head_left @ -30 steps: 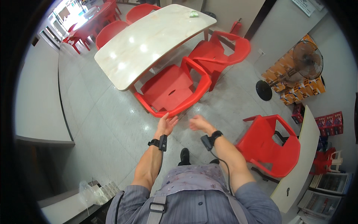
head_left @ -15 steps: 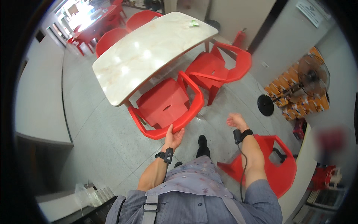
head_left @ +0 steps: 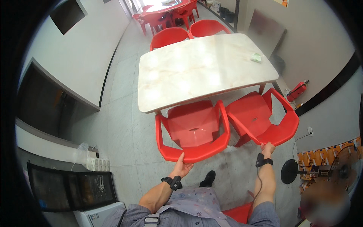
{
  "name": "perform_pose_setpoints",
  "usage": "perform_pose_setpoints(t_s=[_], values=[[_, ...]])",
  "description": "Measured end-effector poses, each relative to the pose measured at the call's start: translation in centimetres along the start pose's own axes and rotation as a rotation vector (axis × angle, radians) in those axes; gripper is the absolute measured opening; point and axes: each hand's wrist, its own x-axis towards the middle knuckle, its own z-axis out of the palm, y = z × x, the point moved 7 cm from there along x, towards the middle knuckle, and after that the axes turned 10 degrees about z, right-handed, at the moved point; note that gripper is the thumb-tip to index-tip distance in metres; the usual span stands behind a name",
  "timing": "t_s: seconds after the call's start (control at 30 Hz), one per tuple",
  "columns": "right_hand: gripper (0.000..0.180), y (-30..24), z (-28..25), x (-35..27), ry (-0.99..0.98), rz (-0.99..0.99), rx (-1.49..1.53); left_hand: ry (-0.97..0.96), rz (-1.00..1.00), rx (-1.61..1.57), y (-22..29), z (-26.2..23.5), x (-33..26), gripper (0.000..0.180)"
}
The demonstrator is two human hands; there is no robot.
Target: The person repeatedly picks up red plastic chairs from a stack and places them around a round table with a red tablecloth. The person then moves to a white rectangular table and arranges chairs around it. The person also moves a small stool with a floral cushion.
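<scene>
Head view, looking down on a person standing behind two chairs at a table. The left forearm rises from the lower edge, bent slightly inward, with a black wrist strap; the left hand (head_left: 182, 167) grips the top edge of the backrest of the nearer red moulded-plastic armchair (head_left: 193, 130), thumb on the near face, fingers curled over the rim. The right forearm extends almost straight up the frame, also with a black wrist strap and a thin cable; the right hand (head_left: 267, 148) closes on the backrest rim of the second red moulded-plastic armchair (head_left: 261, 119). Both chairs stand side by side, touching or nearly so at their inner armrests, seats facing the pale marble-patterned rectangular table (head_left: 200, 70) and partly tucked under its near edge. Both seats are empty. A small pale green object (head_left: 256, 57) lies near the table's far right corner. Two more red chairs (head_left: 189, 32) stand at the far side.
</scene>
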Motion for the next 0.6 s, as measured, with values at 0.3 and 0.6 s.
perform_pose_setpoints(t_s=[0.3, 0.6], values=[[0.036, 5.0, 13.4, -9.9, 0.014, -0.296, -0.138, -0.021, 0.082, -0.014, 6.7, 1.2, 2.1, 0.043], [0.035, 6.9, 21.2, -17.9, -0.623, 0.044, -0.096, -0.030, 0.099, 0.077, 11.1, 4.2, 6.2, 0.044]])
